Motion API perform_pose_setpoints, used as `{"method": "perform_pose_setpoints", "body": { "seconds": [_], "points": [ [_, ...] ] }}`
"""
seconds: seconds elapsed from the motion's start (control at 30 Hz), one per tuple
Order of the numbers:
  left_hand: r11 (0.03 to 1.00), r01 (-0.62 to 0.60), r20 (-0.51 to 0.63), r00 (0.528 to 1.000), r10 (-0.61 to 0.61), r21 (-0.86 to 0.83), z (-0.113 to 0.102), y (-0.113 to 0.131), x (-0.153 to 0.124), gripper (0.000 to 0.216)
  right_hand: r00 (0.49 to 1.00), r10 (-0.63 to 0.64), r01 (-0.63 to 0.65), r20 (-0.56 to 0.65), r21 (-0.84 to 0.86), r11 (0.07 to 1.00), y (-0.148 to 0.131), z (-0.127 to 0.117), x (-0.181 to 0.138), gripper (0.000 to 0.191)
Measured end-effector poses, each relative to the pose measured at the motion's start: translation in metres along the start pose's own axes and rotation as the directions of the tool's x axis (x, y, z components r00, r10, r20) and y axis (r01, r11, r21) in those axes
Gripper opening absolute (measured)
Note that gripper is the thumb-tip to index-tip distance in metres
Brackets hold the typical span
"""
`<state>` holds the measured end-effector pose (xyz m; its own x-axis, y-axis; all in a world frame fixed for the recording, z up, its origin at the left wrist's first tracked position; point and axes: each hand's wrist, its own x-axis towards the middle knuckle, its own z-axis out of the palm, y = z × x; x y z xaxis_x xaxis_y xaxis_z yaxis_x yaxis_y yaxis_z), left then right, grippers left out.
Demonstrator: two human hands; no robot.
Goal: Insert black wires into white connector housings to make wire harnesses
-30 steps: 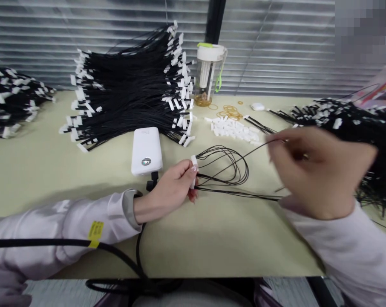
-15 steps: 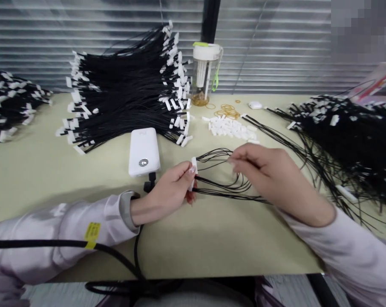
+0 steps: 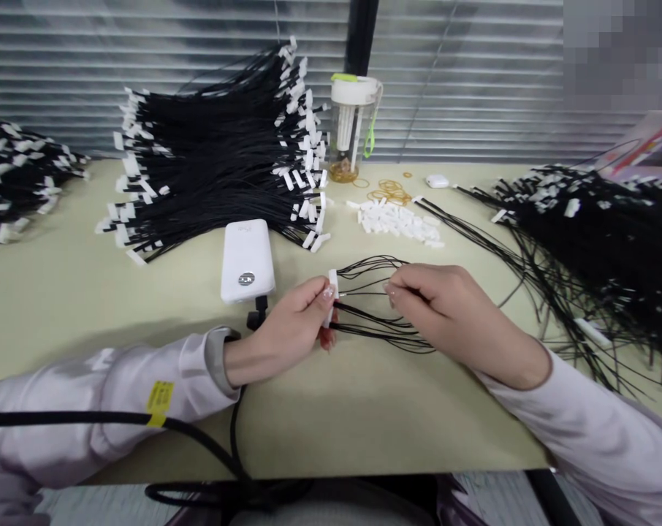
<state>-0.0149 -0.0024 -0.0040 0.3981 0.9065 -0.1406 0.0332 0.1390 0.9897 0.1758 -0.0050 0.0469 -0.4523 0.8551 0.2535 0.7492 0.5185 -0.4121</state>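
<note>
My left hand point(image 3: 295, 318) is closed on a white connector point(image 3: 332, 281), which stands upright between thumb and fingers. Several thin black wires point(image 3: 375, 332) run from its right side toward the other hand. My right hand point(image 3: 446, 310) pinches a single black wire point(image 3: 367, 294), whose small pale tip lies close against the connector's face, beside the left thumb. Whether that tip is inside a slot is too small to tell. Part of the wire bundle passes behind my right hand and is hidden there.
A white power bank point(image 3: 248, 256) with a black cable lies left of my hands. Behind are a pile of wired harnesses point(image 3: 215, 146), loose white connectors point(image 3: 400, 220), rubber bands point(image 3: 390, 192) and a bottle point(image 3: 353, 128). More black wires point(image 3: 610, 248) heap up at the right.
My right hand has moved slightly left and down, and a wire with a pale tip now reaches the connector. My left hand and the connector have stayed put.
</note>
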Motion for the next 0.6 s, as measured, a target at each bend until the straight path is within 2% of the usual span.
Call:
{"method": "perform_pose_setpoints", "body": {
  "seconds": [0.33,0.6],
  "points": [
    [1.0,0.006,-0.003,1.0,-0.006,0.004,-0.0004,0.0001,0.0001,0.027,1.0,-0.02,0.02,0.0,0.017,1.0,0.0001,0.0033,-0.0002,0.018],
    [1.0,-0.009,-0.008,1.0,0.01,0.027,-0.0008,-0.0015,0.0005,0.028,0.998,-0.012,0.002,0.054,0.172,0.985,0.0034,0.0017,0.0015,0.02]
  ]
}}
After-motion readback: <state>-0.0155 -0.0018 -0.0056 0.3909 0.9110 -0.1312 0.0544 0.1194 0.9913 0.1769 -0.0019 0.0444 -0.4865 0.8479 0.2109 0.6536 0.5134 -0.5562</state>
